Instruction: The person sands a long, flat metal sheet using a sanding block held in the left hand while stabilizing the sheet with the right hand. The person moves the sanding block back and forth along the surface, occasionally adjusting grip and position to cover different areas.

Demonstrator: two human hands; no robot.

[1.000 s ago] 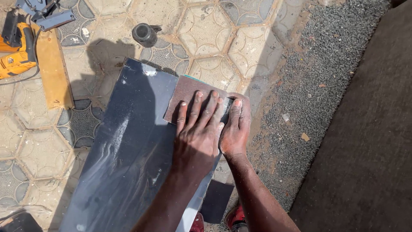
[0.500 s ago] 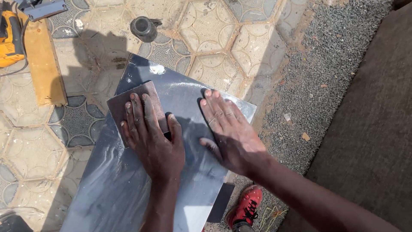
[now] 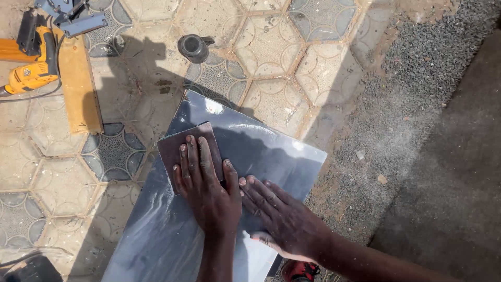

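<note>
1. Head view: a dark glossy panel [image 3: 250, 156] lies flat on paved ground of hexagonal tiles [image 3: 271, 47], its far corners toward the tiles and its near end running out of the bottom edge.
2. A brown sheet of sandpaper [image 3: 180, 143] lies on the panel at its far left corner, one edge almost flush with the panel's left edge.
3. The left hand [image 3: 206, 190] lies palm down on the sandpaper; fingers straight, close together, thumb out to the right. It grips nothing.
4. The right hand [image 3: 282, 216] rests flat on the bare panel just beside the left, near the right edge; fingers slightly spread, tips touching or nearly touching the left thumb, exact contact not determinable.
5. Pale dust streaks the panel's near left part.
6. Beyond the panel: a black round cap [image 3: 193, 47] on the tiles, a wooden plank [image 3: 78, 89] at left, a yellow power drill [image 3: 31, 73] beside it.
7. Gravel [image 3: 396, 104] borders the tiles at right; a red shoe [image 3: 297, 271] shows at the bottom edge.
</note>
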